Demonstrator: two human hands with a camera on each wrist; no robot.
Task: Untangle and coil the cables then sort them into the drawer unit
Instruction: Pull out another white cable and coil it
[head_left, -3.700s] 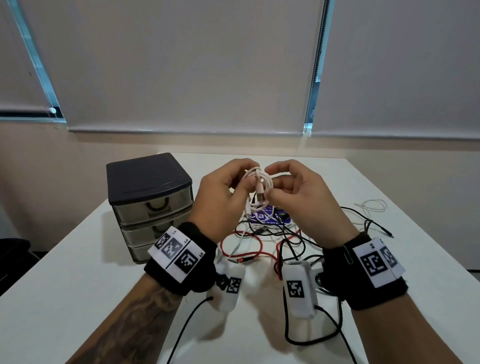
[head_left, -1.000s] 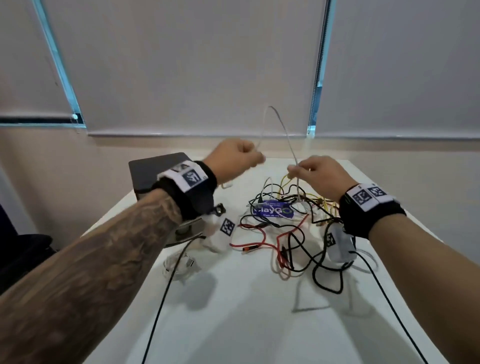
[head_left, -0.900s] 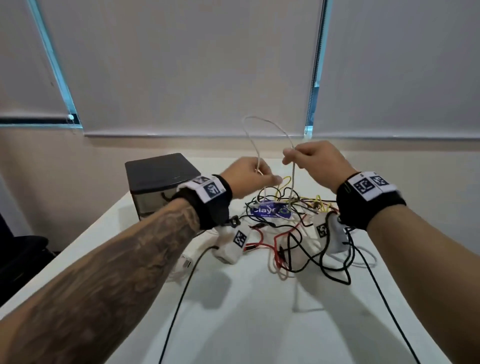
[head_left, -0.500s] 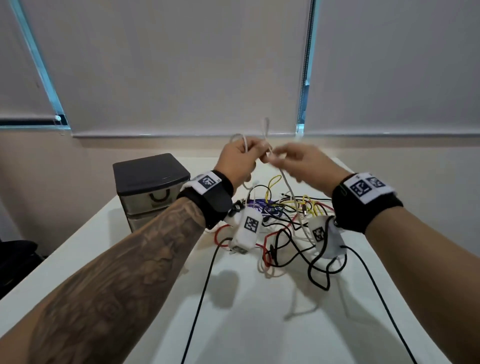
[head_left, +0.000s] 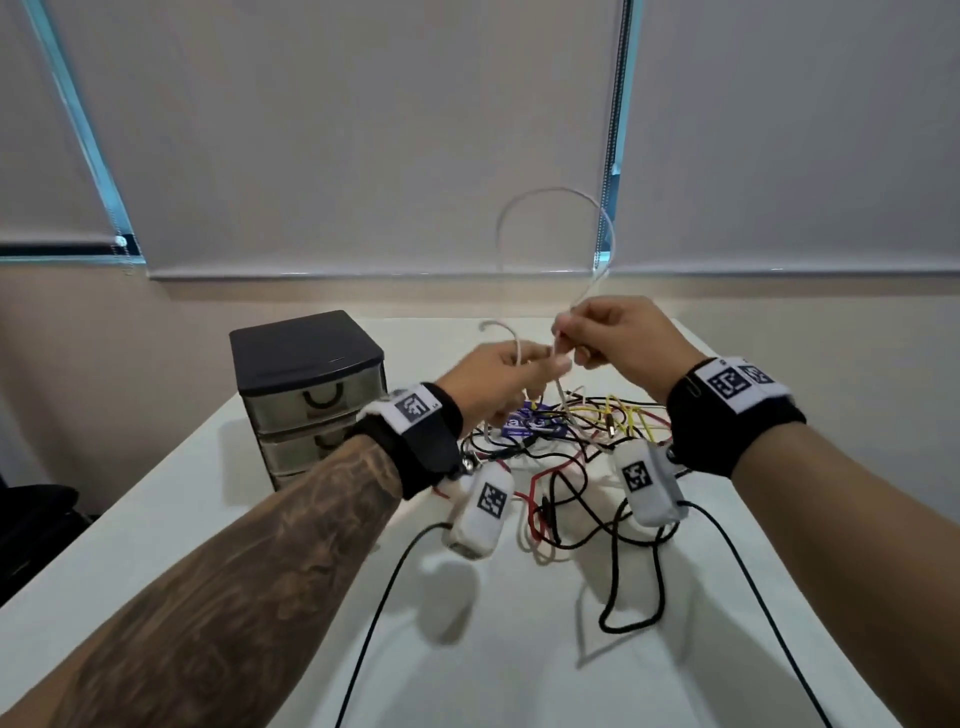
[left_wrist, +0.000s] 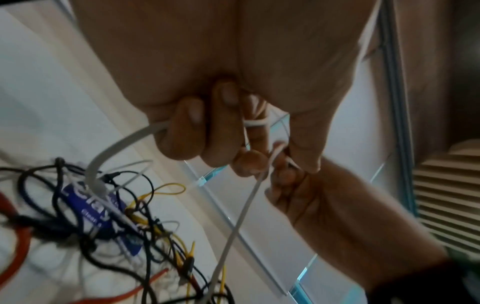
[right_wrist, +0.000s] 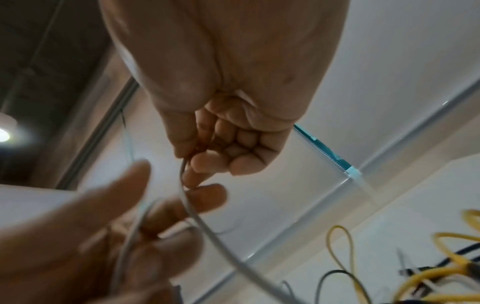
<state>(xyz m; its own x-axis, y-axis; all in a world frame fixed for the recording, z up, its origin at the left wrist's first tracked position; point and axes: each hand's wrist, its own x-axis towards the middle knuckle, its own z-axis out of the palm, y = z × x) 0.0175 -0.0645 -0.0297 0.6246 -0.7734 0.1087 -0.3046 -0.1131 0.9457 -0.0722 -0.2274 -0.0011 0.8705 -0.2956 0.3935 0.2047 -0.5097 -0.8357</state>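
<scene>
Coiling of one cable, with sorting not yet begun. At 9 o'clock of the scene the drawer unit (head_left: 311, 395) stands on the tabletop (head_left: 156, 530) with its visible drawers closed. Just right of it, the left hand (head_left: 498, 384) is raised above the tangle; its fingers (left_wrist: 207, 127) are curled round the white cable (head_left: 556, 193), so this grip is clamped on turns already gathered, and a short free end curls out at the hand's 11 o'clock. From there the cable rises in an open arch toward 12 o'clock and descends into the right hand (head_left: 618, 338), whose thumb and fingertips (right_wrist: 200, 164) pinch it, a grip likewise closed on the cable. Below both hands, at 6 o'clock, a further length of the cable drops into the tangle of cables (head_left: 566, 457), black, red and yellow, lying around a blue packet (head_left: 530, 423). The next move, by judgement, calls for laying the arch onto the left hand's turns while drawing the trailing length clear of the tangle.
</scene>
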